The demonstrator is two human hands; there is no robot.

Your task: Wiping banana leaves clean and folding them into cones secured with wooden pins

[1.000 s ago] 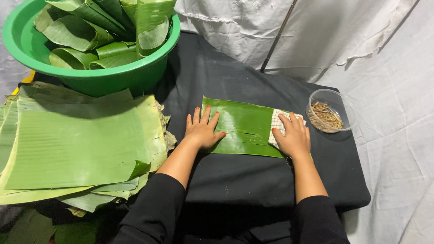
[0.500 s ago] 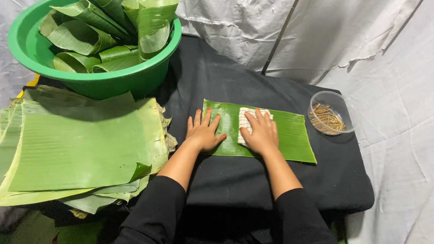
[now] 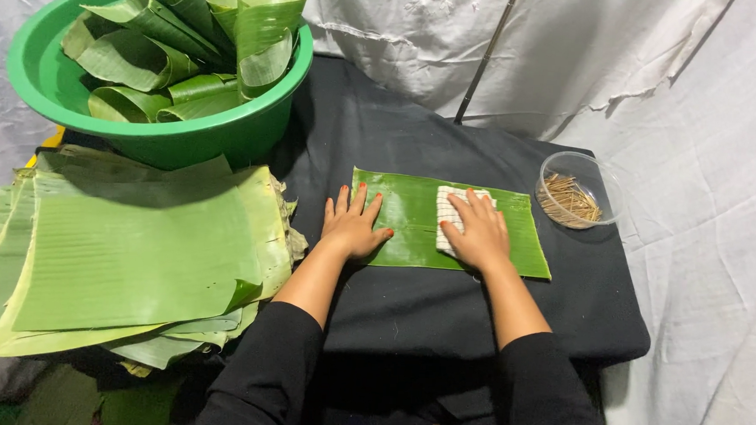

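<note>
Since a second ago the right hand (image 3: 477, 234) has slid left along the leaf with the cloth under it, from the leaf's right end to about its middle; left hand (image 3: 354, 224) has stayed put at the left end. The flat rectangular green banana leaf piece (image 3: 412, 214) lies on the black cloth-covered table (image 3: 442, 309), roughly centre, long side running left-right. Left hand lies palm down on the leaf's left end, fingers spread fairly wide, flat, gripping nothing. Right hand presses palm down on a small white checked folded cloth (image 3: 446, 217) that sits on the leaf; fingers loosely together, laid flat over the cloth, not curled round it. Hands near each other but apart.

Clear round plastic bowl of thin brown sticks (image 3: 576, 191) at the right, just beyond the leaf's far right corner, not touching it. Big green plastic basin (image 3: 156, 131) far left, full of rolled banana leaves (image 3: 190, 43). Stack of large flat banana leaves (image 3: 130, 253) near left, overhanging the table edge. White sheeting (image 3: 572, 59) behind and to the right.
</note>
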